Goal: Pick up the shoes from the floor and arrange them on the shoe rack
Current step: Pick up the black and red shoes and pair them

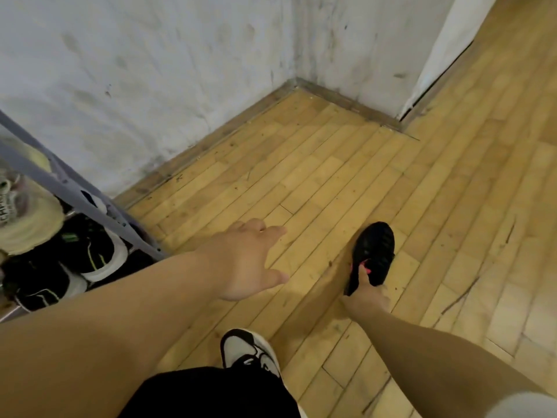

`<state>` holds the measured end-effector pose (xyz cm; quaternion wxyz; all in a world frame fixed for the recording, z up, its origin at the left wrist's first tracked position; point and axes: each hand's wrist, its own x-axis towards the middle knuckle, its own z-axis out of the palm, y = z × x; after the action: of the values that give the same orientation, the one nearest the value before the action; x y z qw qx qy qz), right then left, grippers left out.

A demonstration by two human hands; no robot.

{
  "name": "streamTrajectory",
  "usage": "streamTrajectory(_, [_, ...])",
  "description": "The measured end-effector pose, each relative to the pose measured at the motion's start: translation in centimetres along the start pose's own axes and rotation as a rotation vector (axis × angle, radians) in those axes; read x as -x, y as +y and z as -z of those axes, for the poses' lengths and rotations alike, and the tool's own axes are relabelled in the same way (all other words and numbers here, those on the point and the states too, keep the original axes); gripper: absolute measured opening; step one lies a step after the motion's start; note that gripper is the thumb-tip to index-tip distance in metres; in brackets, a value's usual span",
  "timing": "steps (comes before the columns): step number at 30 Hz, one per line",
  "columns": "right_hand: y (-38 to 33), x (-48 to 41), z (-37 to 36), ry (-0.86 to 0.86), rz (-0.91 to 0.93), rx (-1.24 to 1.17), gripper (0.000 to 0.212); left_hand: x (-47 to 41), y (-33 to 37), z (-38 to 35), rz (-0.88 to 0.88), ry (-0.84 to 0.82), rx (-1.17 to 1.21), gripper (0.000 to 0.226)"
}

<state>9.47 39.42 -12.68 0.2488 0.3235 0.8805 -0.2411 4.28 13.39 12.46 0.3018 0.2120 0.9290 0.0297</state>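
A black shoe (373, 251) with a pink lining lies low over the wooden floor, right of centre. My right hand (366, 292) grips it at the heel end, thumb inside the opening. My left hand (248, 260) hovers over the floor with fingers spread and holds nothing. The grey shoe rack (81, 194) stands at the left edge against the wall. It holds black-and-white sneakers (90, 251) low down and pale shoes (21, 212) above them.
My own foot in a black-and-white sneaker (251, 351) stands at the bottom centre. A scuffed white wall (150, 70) meets the floor in a corner (297, 81). A white door or panel (443, 46) stands at the upper right. Bare floor spreads to the right.
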Motion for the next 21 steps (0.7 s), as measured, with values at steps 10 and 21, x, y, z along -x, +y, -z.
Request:
streamTrajectory(10, [-7.4,10.0,4.9,0.02,0.502,-0.506,0.108,3.0,-3.1,0.8,0.126,0.126,0.24,0.086])
streamTrajectory(21, [-21.0,33.3,14.5,-0.038,1.358,-0.417,0.117,23.7,-3.7,4.6,0.008,0.906,0.978,0.088])
